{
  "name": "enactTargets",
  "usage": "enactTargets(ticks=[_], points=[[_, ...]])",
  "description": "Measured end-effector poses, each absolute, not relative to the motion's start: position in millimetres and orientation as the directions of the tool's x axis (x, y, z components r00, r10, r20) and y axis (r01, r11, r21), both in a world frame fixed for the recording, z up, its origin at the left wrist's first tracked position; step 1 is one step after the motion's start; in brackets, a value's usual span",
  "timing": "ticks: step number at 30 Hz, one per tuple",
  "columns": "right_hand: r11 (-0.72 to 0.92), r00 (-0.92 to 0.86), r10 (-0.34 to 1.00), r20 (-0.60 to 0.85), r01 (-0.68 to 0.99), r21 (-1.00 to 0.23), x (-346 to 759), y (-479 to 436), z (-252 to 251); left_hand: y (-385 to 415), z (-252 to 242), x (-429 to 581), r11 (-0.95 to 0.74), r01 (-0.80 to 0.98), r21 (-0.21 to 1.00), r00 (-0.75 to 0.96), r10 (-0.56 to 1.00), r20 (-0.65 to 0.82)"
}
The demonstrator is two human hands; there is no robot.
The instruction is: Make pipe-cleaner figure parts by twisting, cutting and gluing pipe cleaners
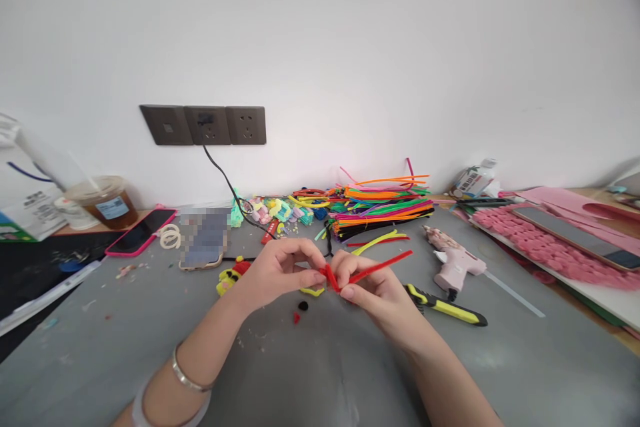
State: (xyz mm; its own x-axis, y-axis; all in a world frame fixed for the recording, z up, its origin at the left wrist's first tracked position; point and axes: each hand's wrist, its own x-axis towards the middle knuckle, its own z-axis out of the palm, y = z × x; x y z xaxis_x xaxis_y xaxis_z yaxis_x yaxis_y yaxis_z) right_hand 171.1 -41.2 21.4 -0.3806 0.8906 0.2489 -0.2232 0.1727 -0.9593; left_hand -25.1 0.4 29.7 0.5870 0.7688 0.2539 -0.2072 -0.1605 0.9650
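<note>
The wall (320, 47) forms the background. The grey table (280, 380) extends in front of it and carries the work items. A dark socket panel (203, 125) is mounted on the wall; a black cord (219, 167) hangs from its plug. The bundle of coloured fuzzy sticks (383, 210) lies at the rear of the table, near the wall. The left hand (280, 273) and right hand (375, 290) are side by side at the centre, fingers bent, each closed in a pinch grip. The pink glue gun (457, 265) lies to the right of the right hand. The yellow-and-black tool (453, 310) lies between them, partly behind the right hand. The red fuzzy stick (383, 267) is held between both hands: the left grips its bent end, the right grips it near the bend, and the free length points up and right. The yellow-and-red figure (230, 279) lies beside the left wrist. A black ball (303, 305) rests below the left fingertips, with a red scrap (297, 318) just beside it.
</note>
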Motion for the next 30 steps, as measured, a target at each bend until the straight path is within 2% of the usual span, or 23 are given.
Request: enactTargets(ticks=[3, 7, 11, 14, 21, 24, 27, 30], points=[[0.131, -0.393, 0.892, 0.224, -0.251, -0.959, 170.9, -42.1, 22.4, -0.6, 31.1, -24.6, -0.145, -0.219, 0.965, 0.606, 0.754, 0.251], [0.117, -0.36, 0.908, 0.214, -0.272, -0.955, 172.1, -41.4, 18.3, 3.3, 33.2, -29.2, -0.056, -0.172, 0.983, 0.586, 0.797, 0.148], [0.164, -0.287, 0.929, 0.234, -0.246, -0.955, 171.1, -37.6, 13.7, 13.1, 31.5, -38.3, -0.093, 0.129, 0.987, 0.543, 0.84, 0.009], [0.226, -0.193, 0.944, 0.267, -0.208, -0.952, 166.8, -33.3, 13.0, 17.8, 25.5, -42.2, -0.225, 0.375, 0.899, 0.507, 0.862, 0.004], [0.187, -0.108, 0.973, 0.202, -0.134, -0.973, 159.8, -24.5, 12.5, 17.7, 18.9, -42.8, -0.305, 0.545, 0.781, 0.513, 0.858, -0.022], [0.202, -0.095, 0.972, 0.214, -0.127, -0.971, 158.0, -17.3, 13.6, 16.7, 23.7, -40.2, -0.319, 0.511, 0.799, 0.467, 0.883, 0.053], [0.262, -0.045, 0.962, 0.269, -0.117, -0.958, 152.3, -6.3, 17.9, 16.4, 26.4, -35.7, -0.301, 0.307, 0.903, 0.359, 0.915, 0.183], [0.288, -0.055, 0.953, 0.297, -0.124, -0.949, 143.6, 4.6, 21.5, 17.2, 23.9, -31.4, -0.208, 0.101, 0.973, 0.263, 0.949, 0.176]])
